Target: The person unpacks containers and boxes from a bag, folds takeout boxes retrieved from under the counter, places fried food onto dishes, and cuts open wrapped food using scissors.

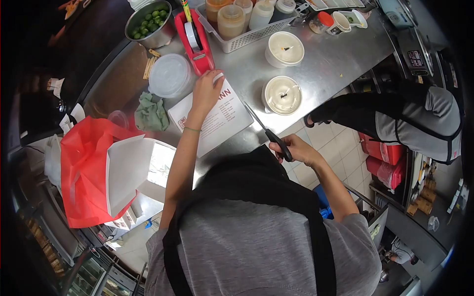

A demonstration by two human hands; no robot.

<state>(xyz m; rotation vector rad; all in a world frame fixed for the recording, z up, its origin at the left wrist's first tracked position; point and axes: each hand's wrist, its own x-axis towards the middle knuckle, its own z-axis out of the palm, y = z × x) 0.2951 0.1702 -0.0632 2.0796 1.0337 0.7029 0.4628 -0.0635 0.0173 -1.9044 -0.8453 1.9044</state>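
Observation:
My right hand (300,151) grips the black handles of a pair of scissors (273,135), whose blades point up and left over the counter edge, close to a printed paper sheet (231,118). The sheet, white with red lettering, lies on the steel counter. My left hand (206,92) is over the sheet's upper part, at the front end of a red tape dispenser (201,56). Its fingers are bent together near a small pale strip; what they pinch is too small to make out. Right of the sheet stand two lidded white bowls (282,95), (285,49).
A clear round lid (169,75) and a green cloth (151,112) lie left of the sheet. Behind are a metal bowl of green limes (150,23) and a basket (237,45) of sauce bottles. A red bag (84,172) stands left; another person (414,118) is at right.

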